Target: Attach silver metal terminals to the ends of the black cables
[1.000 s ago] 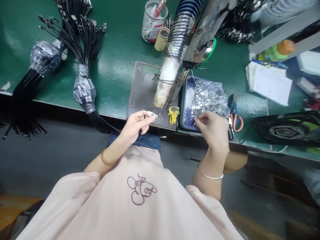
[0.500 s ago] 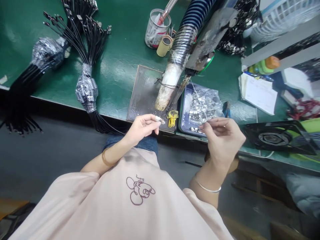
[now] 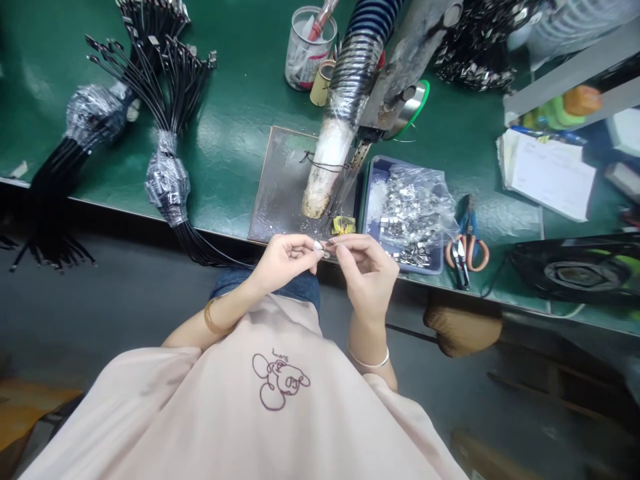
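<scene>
My left hand [image 3: 284, 261] and my right hand [image 3: 366, 267] meet fingertip to fingertip at the front edge of the green bench [image 3: 235, 120]. The left pinches the end of a thin black cable [image 3: 215, 257] that runs back to a foil-wrapped bundle [image 3: 167, 180]. The right pinches a tiny metal piece against that cable end; the piece is too small to make out. Just behind the fingertips sit a dark metal plate [image 3: 280, 187] and a small yellow clip [image 3: 343, 225]. To the right, a blue tray [image 3: 373, 193] holds a clear bag of small metal shells [image 3: 415, 210].
A ribbed hose with a whitened nozzle [image 3: 333, 157] slants down onto the plate. A second cable bundle [image 3: 93, 113] lies far left. Orange-handled snips [image 3: 466, 240], a black fan [image 3: 575, 267], papers [image 3: 547, 173] and a jar of tools [image 3: 306, 47] stand around.
My right hand left the tray of metal shells and swung left to meet my left hand at the bench edge. The left hand stayed nearly in place.
</scene>
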Motion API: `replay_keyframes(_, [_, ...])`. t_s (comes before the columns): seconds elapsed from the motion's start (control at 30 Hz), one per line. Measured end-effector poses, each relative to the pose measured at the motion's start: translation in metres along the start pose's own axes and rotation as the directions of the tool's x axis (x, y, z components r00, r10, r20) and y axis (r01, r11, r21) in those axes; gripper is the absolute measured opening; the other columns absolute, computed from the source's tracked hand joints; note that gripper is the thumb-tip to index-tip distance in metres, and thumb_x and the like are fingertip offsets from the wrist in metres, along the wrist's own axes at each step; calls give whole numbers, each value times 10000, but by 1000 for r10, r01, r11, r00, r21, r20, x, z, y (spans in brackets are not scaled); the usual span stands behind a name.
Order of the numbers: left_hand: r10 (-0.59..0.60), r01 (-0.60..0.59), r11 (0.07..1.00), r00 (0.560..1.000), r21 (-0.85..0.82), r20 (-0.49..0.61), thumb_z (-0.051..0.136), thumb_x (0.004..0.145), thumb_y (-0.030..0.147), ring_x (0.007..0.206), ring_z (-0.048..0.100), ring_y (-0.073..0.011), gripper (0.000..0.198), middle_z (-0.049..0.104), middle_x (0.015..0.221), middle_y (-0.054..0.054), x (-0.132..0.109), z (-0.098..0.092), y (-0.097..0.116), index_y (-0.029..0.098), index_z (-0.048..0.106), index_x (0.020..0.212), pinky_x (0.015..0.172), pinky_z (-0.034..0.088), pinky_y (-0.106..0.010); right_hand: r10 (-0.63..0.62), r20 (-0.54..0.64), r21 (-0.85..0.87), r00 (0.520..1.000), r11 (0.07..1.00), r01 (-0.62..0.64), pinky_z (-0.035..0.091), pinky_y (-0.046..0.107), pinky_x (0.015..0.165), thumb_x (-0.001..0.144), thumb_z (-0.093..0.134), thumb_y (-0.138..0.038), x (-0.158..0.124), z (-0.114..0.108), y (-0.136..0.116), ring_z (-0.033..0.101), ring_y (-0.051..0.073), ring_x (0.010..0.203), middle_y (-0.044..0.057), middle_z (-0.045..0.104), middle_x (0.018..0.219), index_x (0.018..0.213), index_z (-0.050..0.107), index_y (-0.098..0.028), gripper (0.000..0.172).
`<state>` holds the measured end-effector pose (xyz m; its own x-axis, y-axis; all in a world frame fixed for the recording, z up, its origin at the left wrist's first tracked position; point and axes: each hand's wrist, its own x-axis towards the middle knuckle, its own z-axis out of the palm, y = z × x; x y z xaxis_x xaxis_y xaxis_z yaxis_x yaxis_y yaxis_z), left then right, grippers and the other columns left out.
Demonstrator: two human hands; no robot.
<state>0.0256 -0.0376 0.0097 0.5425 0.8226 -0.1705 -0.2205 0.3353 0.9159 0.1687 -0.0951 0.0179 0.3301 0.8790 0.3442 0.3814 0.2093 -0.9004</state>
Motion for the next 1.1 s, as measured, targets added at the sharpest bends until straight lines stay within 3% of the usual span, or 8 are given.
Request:
replay_keyframes(0.13, [72, -71, 993, 997, 90, -9, 726, 797, 352, 451, 474, -57, 306, 587, 511, 15, -1, -1, 1, 145, 626, 596, 512, 441, -202, 25, -86, -9, 996, 1000, -26, 621, 289, 694, 901, 686, -247, -1, -3, 4, 738, 161, 816, 25, 735, 902, 830, 720, -233, 80])
replay_keyframes(0.33, [247, -224, 943, 967, 248, -68, 716, 828, 339, 552, 545, -94, 230, 669, 644, -24, -1, 1, -8, 135, 690, 724, 535, 448, -210, 104, 30, 7, 994, 995, -104, 618, 279, 691, 859, 707, -227, -4, 0, 5, 721, 157, 840, 25, 739, 926, 808, 738, -242, 62])
replay_keyframes(0.4, [350, -300, 874, 935, 382, -67, 703, 852, 299, 561, 529, -95, 186, 693, 700, -35, -2, 2, -11, 138, 711, 760, 530, 426, -218, 110, 28, 2, 994, 994, -111, 618, 278, 703, 856, 704, -227, -3, 1, 5, 717, 156, 852, 28, 737, 934, 804, 737, -240, 62])
replay_keyframes(0.53, [547, -445, 624, 836, 642, 48, 636, 917, 226, 625, 574, -131, 170, 718, 735, -49, -4, 0, -10, 169, 737, 793, 653, 470, -267, 131, 52, 46, 990, 990, -133, 621, 278, 717, 854, 698, -240, 0, 0, 11, 723, 154, 847, 29, 733, 935, 788, 721, -232, 70])
replay_keyframes(0.63, [554, -467, 516, 821, 718, 136, 563, 950, 219, 706, 633, -167, 227, 736, 777, -74, -6, 0, -10, 181, 735, 808, 730, 489, -296, 147, 103, 80, 984, 985, -155, 631, 295, 735, 857, 677, -248, 0, 0, 15, 742, 165, 849, 39, 732, 961, 768, 690, -217, 95])
replay_keyframes(0.77, [422, -365, 689, 904, 626, 64, 532, 957, 241, 660, 609, -139, 208, 704, 752, -51, -10, 5, -11, 169, 677, 828, 673, 478, -258, 5, 19, -52, 1000, 999, -4, 636, 361, 804, 874, 643, -205, -6, 4, 10, 750, 195, 915, 46, 732, 993, 766, 661, -218, 110])
replay_keyframes(0.9, [187, -183, 925, 982, 332, 21, 603, 933, 365, 553, 530, -96, 251, 587, 604, 17, -10, 6, -7, 163, 606, 784, 576, 443, -214, -209, -47, -273, 977, 943, 189, 620, 383, 852, 872, 663, -155, -14, 8, 3, 734, 190, 943, 32, 740, 974, 792, 685, -235, 115])
replay_keyframes(1.1, [29, -31, 997, 999, 64, 38, 733, 807, 545, 501, 452, -68, 449, 525, 542, 32, -4, 1, 1, 154, 589, 641, 525, 407, -212, -69, -104, -142, 992, 988, 54, 613, 308, 749, 942, 617, -208, -16, 4, 8, 739, 166, 900, 29, 743, 960, 900, 690, -229, 87])
